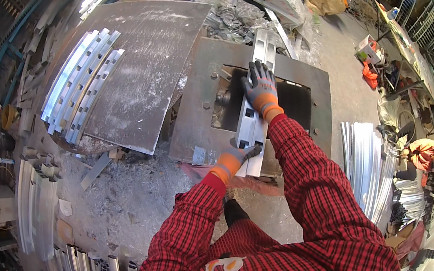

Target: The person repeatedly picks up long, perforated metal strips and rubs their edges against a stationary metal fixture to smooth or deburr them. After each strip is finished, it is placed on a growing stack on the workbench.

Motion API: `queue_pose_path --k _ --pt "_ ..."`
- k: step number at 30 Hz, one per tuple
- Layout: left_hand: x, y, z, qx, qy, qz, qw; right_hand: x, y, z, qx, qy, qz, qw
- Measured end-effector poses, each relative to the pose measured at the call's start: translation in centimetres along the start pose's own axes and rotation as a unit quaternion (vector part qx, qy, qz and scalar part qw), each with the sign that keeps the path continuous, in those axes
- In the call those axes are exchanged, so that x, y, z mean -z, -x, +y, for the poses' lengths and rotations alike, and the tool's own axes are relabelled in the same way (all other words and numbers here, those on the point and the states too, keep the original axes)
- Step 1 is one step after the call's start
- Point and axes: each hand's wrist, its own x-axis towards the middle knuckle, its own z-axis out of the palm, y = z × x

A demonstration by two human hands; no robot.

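Observation:
A long silver metal profile [251, 128] with square cut-outs lies across the opening of a dark steel machine table [189, 105]. My left hand [232, 160], in an orange and grey glove, grips the profile near its close end. Farther up, my right hand [262, 87], gloved alike, rests on top of the profile with fingers stretched forward. Beyond that hand, the far end of the profile [264, 47] points away from me. Inside the opening, machine parts [224, 100] show only dimly to the left of the profile.
Several notched profiles [84, 80] lie on a large dark plate [143, 73] at the left. Bundles of profiles stand at the lower left [39, 205] and right [369, 167]. Plastic sheeting [234, 12] and scrap fill the back. A person in orange [422, 154] is at far right.

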Motion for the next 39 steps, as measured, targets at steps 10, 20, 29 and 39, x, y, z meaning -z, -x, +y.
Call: queue_pose_path --k 10,20,29,39 --pt "-0.7 10.7 -12.5 -0.044 0.085 -0.011 0.995 1.3 14.5 -7.0 0.000 -0.012 0.011 1.000" --pt "4.2 26.7 -22.4 0.001 -0.061 0.047 0.997 2.2 29.3 -16.1 -0.010 -0.300 0.065 0.952" --pt "9.9 31.4 -23.3 -0.053 -0.004 0.176 0.983 -0.8 33.9 -22.4 -0.031 -0.479 -0.147 0.865" --pt "18.5 27.6 -16.5 -0.068 -0.407 0.363 0.836 -8.6 21.9 -34.3 -0.303 -0.810 -0.327 0.381"
